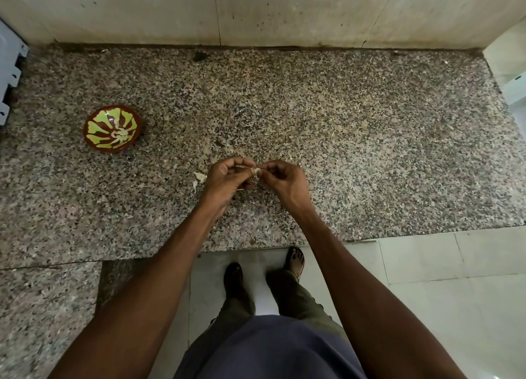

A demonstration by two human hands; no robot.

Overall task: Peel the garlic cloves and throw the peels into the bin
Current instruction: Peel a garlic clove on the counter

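Over the middle of the speckled granite counter point(341, 139), my left hand point(227, 179) and my right hand point(284, 182) meet fingertip to fingertip. Between them they pinch a small pale garlic clove point(255, 171), its papery skin sticking out between the fingertips. A few loose white peels point(199, 177) lie on the counter just left of my left hand. No bin is in view.
A small red-brown bowl with a green petal pattern point(112, 128) stands on the counter at the left, with pale pieces inside. A stained wall point(256, 11) backs the counter. A grey appliance point(8, 74) sits at the far left edge. My feet stand on pale floor tiles point(427, 279) below.
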